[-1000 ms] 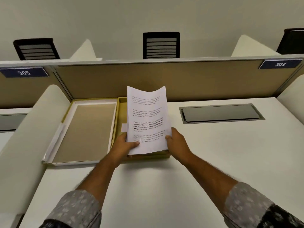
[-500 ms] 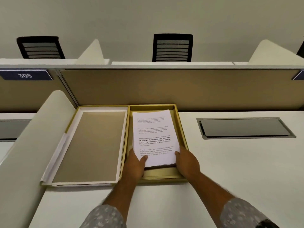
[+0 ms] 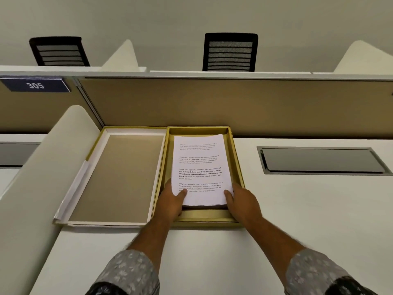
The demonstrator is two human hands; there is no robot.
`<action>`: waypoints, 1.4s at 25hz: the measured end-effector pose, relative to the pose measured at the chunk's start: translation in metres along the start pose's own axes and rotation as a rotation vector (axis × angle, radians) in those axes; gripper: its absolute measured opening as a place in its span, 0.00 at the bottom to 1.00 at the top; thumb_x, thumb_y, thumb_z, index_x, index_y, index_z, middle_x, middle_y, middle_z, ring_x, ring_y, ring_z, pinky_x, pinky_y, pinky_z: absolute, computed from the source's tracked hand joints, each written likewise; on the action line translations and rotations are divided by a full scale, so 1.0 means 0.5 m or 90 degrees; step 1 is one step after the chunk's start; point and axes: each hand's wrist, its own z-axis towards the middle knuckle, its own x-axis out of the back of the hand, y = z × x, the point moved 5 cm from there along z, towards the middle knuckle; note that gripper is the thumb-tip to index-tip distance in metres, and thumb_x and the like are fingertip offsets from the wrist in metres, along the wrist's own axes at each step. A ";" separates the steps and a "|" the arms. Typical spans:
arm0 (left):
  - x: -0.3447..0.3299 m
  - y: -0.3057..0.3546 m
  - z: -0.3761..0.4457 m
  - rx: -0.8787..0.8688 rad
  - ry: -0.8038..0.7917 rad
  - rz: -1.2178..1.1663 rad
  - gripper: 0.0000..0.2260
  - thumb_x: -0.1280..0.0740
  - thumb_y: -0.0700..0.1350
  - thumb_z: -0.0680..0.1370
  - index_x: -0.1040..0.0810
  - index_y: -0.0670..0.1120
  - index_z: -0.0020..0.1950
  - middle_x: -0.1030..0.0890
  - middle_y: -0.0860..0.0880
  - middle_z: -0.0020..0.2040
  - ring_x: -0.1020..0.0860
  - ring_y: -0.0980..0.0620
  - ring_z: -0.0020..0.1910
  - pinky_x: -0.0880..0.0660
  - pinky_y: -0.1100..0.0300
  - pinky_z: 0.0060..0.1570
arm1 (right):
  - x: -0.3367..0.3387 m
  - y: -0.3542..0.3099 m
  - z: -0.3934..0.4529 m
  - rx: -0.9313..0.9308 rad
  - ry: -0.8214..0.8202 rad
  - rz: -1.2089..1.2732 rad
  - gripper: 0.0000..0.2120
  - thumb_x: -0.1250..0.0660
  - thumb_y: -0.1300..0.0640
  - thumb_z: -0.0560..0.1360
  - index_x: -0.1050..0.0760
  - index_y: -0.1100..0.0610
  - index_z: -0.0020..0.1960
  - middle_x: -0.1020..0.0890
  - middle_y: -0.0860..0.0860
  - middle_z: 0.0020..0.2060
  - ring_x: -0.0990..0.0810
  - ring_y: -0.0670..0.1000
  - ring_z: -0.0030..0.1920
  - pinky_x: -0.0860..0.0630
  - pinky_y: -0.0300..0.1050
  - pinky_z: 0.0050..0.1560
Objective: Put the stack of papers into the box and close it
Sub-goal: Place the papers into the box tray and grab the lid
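Observation:
A white stack of printed papers [image 3: 200, 167] lies inside the open gold box [image 3: 238, 171] on the white desk, its far end down on the box floor and its near end slightly raised. My left hand [image 3: 172, 201] grips the stack's near left corner, thumb on top. My right hand [image 3: 242, 201] grips the near right corner the same way. The box's hinged lid [image 3: 121, 177] lies open flat to the left, showing a tan lining with a white border.
A tan partition [image 3: 212, 105] rises right behind the box. A curved white side divider [image 3: 42, 167] stands left of the lid. A dark cable hatch [image 3: 321, 160] is set into the desk [image 3: 308, 209] on the right. Two black chairs [image 3: 230, 52] stand beyond the partition.
The stack has gone from held upright above the box to lying down inside it. Both hands have moved forward and down with it. The camera view has tilted closer.

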 end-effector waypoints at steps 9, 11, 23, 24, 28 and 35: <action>0.018 0.057 -0.121 -0.002 0.091 0.174 0.27 0.23 0.48 0.76 0.26 0.47 0.72 0.22 0.46 0.69 0.21 0.46 0.64 0.22 0.54 0.61 | 0.054 0.003 -0.059 0.029 -0.079 0.034 0.19 0.30 0.43 0.79 0.17 0.59 0.57 0.12 0.55 0.53 0.18 0.50 0.41 0.28 0.34 0.37; 0.033 0.042 -0.175 0.007 0.135 0.176 0.26 0.24 0.51 0.77 0.26 0.48 0.72 0.23 0.47 0.69 0.21 0.44 0.65 0.20 0.49 0.64 | 0.076 0.000 -0.104 0.030 -0.034 0.021 0.17 0.30 0.46 0.80 0.16 0.59 0.55 0.12 0.54 0.51 0.20 0.49 0.40 0.30 0.34 0.36; 0.234 -0.149 -0.261 0.271 0.242 -0.269 0.10 0.28 0.50 0.80 0.21 0.45 0.55 0.17 0.41 0.49 0.18 0.43 0.45 0.18 0.47 0.53 | 0.024 -0.250 -0.293 0.183 0.021 0.022 0.07 0.30 0.52 0.78 0.16 0.53 0.51 0.13 0.49 0.43 0.17 0.49 0.42 0.19 0.43 0.44; 0.249 -0.164 -0.252 0.296 0.228 -0.321 0.11 0.28 0.52 0.81 0.21 0.45 0.53 0.17 0.41 0.47 0.18 0.42 0.44 0.18 0.46 0.52 | 0.000 -0.275 -0.303 0.185 0.015 0.017 0.06 0.29 0.52 0.78 0.16 0.53 0.50 0.14 0.49 0.42 0.17 0.49 0.42 0.18 0.45 0.44; 0.300 -0.194 -0.212 0.329 0.211 -0.374 0.14 0.30 0.55 0.81 0.21 0.43 0.50 0.15 0.42 0.43 0.15 0.43 0.41 0.16 0.47 0.46 | -0.073 -0.341 -0.326 0.174 0.006 0.007 0.07 0.31 0.50 0.77 0.16 0.51 0.47 0.14 0.48 0.40 0.17 0.50 0.41 0.15 0.50 0.45; 0.329 -0.154 -0.222 0.124 0.391 -0.314 0.12 0.25 0.46 0.72 0.24 0.47 0.52 0.17 0.46 0.49 0.16 0.41 0.47 0.18 0.51 0.47 | -0.082 -0.434 -0.330 0.173 0.061 0.093 0.08 0.30 0.50 0.79 0.16 0.50 0.55 0.12 0.45 0.45 0.16 0.46 0.43 0.16 0.46 0.50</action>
